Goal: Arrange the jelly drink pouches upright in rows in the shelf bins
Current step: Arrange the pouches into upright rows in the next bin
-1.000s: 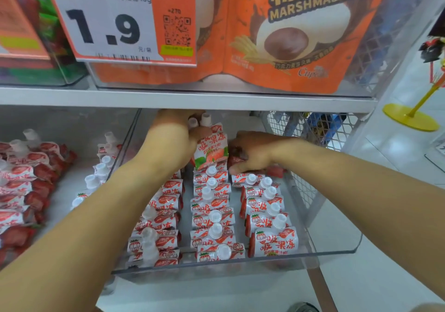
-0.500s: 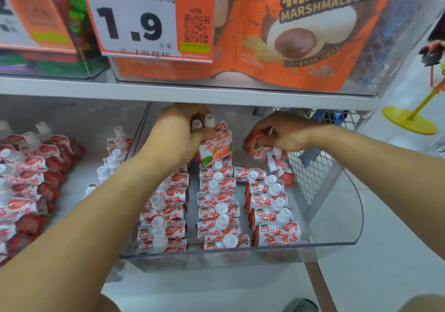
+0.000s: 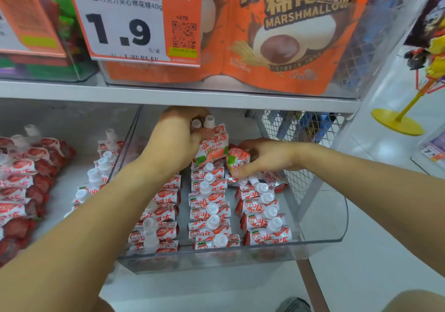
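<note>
Pouches fill a clear bin [image 3: 322,240] in three upright rows [image 3: 212,205] under the shelf. At twelve o'clock of the rows, the left hand [image 3: 175,140] grips two pouches [image 3: 213,146] by their necks, fingers curled around them. At two o'clock, the right hand [image 3: 267,157] pinches another pouch [image 3: 237,159], tilted, just above the right row's back end.

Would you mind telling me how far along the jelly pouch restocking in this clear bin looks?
Well along. Three rows of upright pouches already fill the clear bin from the front. In hand: the left hand grips pouches by their spouts, the right hand holds one pouch at the right row's back. Left: seating those.
</note>
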A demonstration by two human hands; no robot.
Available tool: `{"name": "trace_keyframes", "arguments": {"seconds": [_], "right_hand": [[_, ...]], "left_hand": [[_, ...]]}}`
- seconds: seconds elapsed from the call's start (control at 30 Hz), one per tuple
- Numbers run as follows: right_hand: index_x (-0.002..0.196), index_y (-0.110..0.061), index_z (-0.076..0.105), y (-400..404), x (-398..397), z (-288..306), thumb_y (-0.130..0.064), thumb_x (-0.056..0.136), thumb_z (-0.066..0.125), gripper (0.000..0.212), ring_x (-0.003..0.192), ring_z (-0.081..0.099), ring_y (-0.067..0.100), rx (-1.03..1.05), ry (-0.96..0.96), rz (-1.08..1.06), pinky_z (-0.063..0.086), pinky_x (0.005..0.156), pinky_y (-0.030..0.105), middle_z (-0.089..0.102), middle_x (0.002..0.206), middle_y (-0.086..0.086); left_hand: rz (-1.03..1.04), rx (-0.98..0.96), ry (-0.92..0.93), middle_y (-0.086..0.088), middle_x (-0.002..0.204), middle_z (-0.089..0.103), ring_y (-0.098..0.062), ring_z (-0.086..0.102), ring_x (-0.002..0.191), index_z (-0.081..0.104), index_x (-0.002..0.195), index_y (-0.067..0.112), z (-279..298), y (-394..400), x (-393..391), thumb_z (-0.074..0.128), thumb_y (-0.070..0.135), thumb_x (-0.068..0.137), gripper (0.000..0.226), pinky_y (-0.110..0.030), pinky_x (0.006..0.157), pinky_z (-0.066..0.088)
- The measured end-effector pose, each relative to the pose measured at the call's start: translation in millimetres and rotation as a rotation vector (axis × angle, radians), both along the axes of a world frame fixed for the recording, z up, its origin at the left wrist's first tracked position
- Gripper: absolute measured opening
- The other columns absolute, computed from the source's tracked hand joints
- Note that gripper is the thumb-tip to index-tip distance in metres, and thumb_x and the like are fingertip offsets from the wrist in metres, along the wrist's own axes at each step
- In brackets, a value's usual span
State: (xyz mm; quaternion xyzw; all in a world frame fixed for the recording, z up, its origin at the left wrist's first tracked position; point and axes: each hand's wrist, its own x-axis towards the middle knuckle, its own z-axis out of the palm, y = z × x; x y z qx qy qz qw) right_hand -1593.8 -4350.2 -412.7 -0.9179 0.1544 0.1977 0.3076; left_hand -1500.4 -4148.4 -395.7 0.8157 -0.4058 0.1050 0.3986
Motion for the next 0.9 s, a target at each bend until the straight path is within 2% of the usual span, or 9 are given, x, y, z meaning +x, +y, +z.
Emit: {"name": "trace_keyframes", "arguments": {"seconds": [0.13, 0.2, 0.27, 0.37, 0.47, 0.6, 0.67, 0.73, 0.9], "right_hand": [[0.122, -0.017, 0.055, 4, 6, 2, -0.034, 0.083, 0.077, 0.048, 0.094, 0.069, 0.020, -0.186, -0.162, 0.054, 0.056, 0.087, 0.035, 0.071, 0.109, 0.003], [0.115, -0.015, 0.050, 5, 11, 11, -0.029, 0.087, 0.072, 0.038, 0.083, 0.066, 0.020, -0.239, -0.247, 0.034, 0.052, 0.066, 0.022, 0.066, 0.096, 0.002], [0.103, -0.020, 0.050, 5, 19, 15, -0.029, 0.087, 0.070, 0.027, 0.076, 0.061, 0.020, -0.368, -0.297, 0.026, 0.043, 0.054, 0.019, 0.059, 0.085, -0.004], [0.100, -0.025, 0.061, 8, 29, 4, -0.027, 0.090, 0.061, 0.011, 0.084, 0.062, 0.023, -0.555, -0.173, 0.115, 0.052, 0.069, 0.026, 0.065, 0.096, -0.001], [0.123, -0.019, 0.059, 16, 34, -13, -0.031, 0.089, 0.066, 0.037, 0.094, 0.065, 0.025, -0.514, -0.017, 0.147, 0.057, 0.083, 0.033, 0.067, 0.113, 0.006], [0.125, -0.013, 0.057, 13, 38, -16, -0.036, 0.080, 0.080, 0.056, 0.107, 0.061, 0.027, -0.537, -0.143, 0.125, 0.052, 0.086, 0.031, 0.061, 0.122, 0.007], [0.123, -0.016, 0.055, 9, 39, -13, -0.036, 0.073, 0.086, 0.062, 0.105, 0.061, 0.027, -0.499, -0.190, 0.061, 0.053, 0.085, 0.033, 0.060, 0.119, 0.005], [0.120, -0.015, 0.058, 6, 40, -13, -0.036, 0.077, 0.083, 0.054, 0.100, 0.062, 0.027, -0.542, -0.213, 0.099, 0.054, 0.081, 0.032, 0.062, 0.115, 0.005], [0.120, -0.019, 0.066, 9, 39, -22, -0.035, 0.092, 0.062, 0.033, 0.095, 0.066, 0.033, -0.722, -0.289, 0.246, 0.053, 0.078, 0.031, 0.070, 0.109, 0.012]], "left_hand": [[-0.009, 0.003, -0.012, 0.001, 0.077, 0.058, -0.017, 0.054, 0.071, 0.069, 0.092, 0.014, 0, 1, 1, 0.072, 0.015, 0.085, 0.008, -0.011, 0.058, 0.035], [-0.015, 0.000, -0.013, 0.001, 0.078, 0.058, -0.018, 0.053, 0.071, 0.069, 0.093, 0.015, 0, 2, 2, 0.072, 0.016, 0.085, 0.009, -0.016, 0.058, 0.036], [-0.016, 0.003, -0.022, 0.002, 0.077, 0.057, -0.017, 0.052, 0.071, 0.069, 0.094, 0.014, -1, 2, 3, 0.073, 0.017, 0.084, 0.011, -0.019, 0.059, 0.035], [-0.014, 0.002, -0.010, 0.002, 0.077, 0.056, -0.018, 0.053, 0.072, 0.069, 0.094, 0.014, -1, 2, 4, 0.073, 0.018, 0.084, 0.012, -0.022, 0.066, 0.037], [-0.007, -0.001, -0.013, 0.006, 0.074, 0.055, -0.014, 0.052, 0.068, 0.069, 0.093, 0.014, -2, 2, 4, 0.074, 0.018, 0.083, 0.012, -0.021, 0.063, 0.036], [0.001, -0.003, -0.006, 0.009, 0.073, 0.053, 0.001, 0.049, 0.063, 0.068, 0.094, 0.014, -4, 4, 6, 0.074, 0.018, 0.083, 0.013, -0.009, 0.057, 0.032], [0.002, -0.002, -0.003, 0.008, 0.073, 0.053, -0.001, 0.049, 0.062, 0.068, 0.094, 0.014, -5, 4, 7, 0.074, 0.018, 0.083, 0.013, -0.010, 0.057, 0.032], [0.011, 0.004, -0.002, 0.005, 0.075, 0.055, -0.006, 0.049, 0.062, 0.069, 0.095, 0.014, -5, 3, 8, 0.074, 0.020, 0.083, 0.014, -0.014, 0.056, 0.033], [0.026, 0.004, 0.009, 0.006, 0.077, 0.057, -0.006, 0.051, 0.063, 0.069, 0.094, 0.016, -7, 4, 10, 0.075, 0.021, 0.082, 0.014, -0.006, 0.057, 0.031]]}}
